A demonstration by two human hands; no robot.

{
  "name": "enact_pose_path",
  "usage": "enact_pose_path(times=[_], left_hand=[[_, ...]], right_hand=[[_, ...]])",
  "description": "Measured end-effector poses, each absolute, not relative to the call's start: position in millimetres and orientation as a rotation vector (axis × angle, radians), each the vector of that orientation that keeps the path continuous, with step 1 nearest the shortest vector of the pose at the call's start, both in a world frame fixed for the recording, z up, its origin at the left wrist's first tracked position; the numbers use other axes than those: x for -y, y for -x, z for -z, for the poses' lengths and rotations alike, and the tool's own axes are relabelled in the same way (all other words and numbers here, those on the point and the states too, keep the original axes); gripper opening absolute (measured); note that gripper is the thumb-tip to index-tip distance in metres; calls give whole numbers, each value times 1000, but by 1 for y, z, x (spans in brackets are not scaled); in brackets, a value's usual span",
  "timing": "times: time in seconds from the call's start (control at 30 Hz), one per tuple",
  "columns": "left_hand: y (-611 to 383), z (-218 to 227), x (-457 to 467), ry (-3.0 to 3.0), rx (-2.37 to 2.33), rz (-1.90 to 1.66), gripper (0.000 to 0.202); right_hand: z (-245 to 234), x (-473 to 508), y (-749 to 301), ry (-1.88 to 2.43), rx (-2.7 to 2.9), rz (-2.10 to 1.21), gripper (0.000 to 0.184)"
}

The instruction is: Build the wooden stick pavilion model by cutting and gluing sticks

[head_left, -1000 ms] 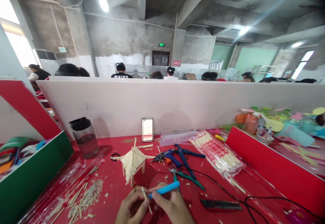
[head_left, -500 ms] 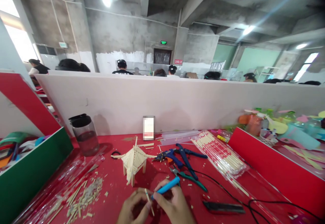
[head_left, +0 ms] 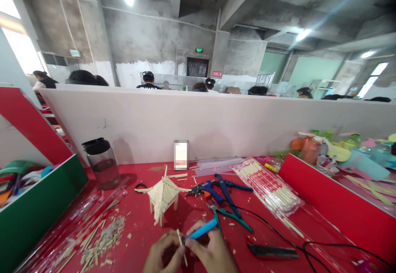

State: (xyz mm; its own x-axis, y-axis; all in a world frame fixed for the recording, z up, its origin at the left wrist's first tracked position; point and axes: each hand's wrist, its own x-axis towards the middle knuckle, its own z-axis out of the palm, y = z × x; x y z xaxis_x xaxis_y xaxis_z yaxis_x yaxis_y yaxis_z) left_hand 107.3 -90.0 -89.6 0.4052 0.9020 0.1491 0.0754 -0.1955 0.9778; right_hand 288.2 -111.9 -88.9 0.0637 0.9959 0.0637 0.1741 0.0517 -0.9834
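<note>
Low in the head view, my left hand pinches a short, thin wooden stick that stands at a slant. A dark mark shows near the stick's upper end. My right hand is closed around a blue marker pen, its tip end pointing down-left at the stick. Whether the tip touches the wood cannot be made out. Just beyond both hands stands a small pavilion model built of wooden sticks, with a pointed roof and thin legs.
Right of the model lie a blue glue gun, blue-handled pliers, green-handled cutters and a black utility knife. Packed chopsticks lie beyond. Wood scraps and a water bottle are left. A white partition rises behind.
Both hands stay almost in place. The blue marker pen's back end has dipped slightly and the pen lies a little flatter; the stick is still held. The view has shifted very slightly.
</note>
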Motion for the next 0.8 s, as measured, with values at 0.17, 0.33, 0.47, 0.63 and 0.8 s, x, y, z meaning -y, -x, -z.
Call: enact_pose_path(times=[0.17,0.33,0.47,0.63,0.8], left_hand=[[-108,84,85,-1549,-904,-962,54],[-107,89,86,-1551,-900,-963,54],[-104,96,88,-1558,-938,-971,48],[-103,99,88,-1596,-978,-971,47],[-103,101,86,-1606,-971,-990,45]], right_hand=[[81,111,-282,1225,1318,-1119,29],[90,111,-282,1271,1295,-1037,29],[103,107,-281,1286,1233,-1060,38],[105,105,-275,1270,1191,-1061,41],[103,104,-271,1259,1162,-1062,43]])
